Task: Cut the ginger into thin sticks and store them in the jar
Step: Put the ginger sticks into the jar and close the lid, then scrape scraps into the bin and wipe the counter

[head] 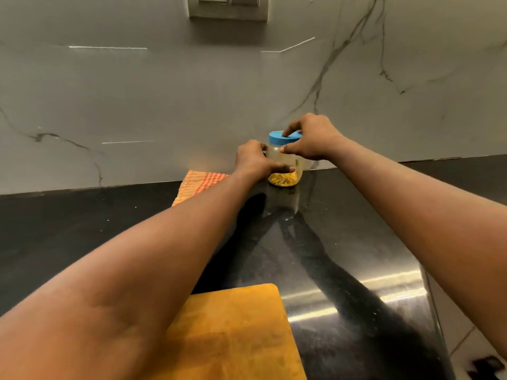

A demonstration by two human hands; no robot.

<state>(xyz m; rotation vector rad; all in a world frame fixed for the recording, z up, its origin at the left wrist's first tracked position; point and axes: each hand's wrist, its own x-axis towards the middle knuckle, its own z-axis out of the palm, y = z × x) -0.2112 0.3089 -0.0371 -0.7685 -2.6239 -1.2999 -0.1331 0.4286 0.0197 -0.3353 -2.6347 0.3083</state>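
Just right of the frame's centre, at the far edge of the glossy black stone tabletop (343,242), upright against the foot of the grey veined marble wall (164,105): 1 small clear round plastic jar (274,156), closed by a flat blue plastic lid (275,138). At the bottom of the jar, a shallow layer of thin yellow ginger sticks (284,179); above it, cloudy clear plastic up to the lid.

On the jar's left side, the left hand (255,160), its grip wrapped round the lower body, thumb across the front just over the ginger layer, fingers hidden behind. On the jar's right side and top, the right hand (310,141), its grip curled on the lid: forefinger laid on the lid's top face, thumb pressed to the jar just under the rim. Both forearms bare, stretched from the lower corners toward the centre.

Left of the jar, partly behind the left wrist, an orange-and-white checked cloth (200,185), flat on the tabletop near the wall. At bottom centre, well apart from the jar, an orange-brown wooden cutting board (238,333), partly covered by the left forearm. Between board and jar, dark reflections of both arms on the tabletop.
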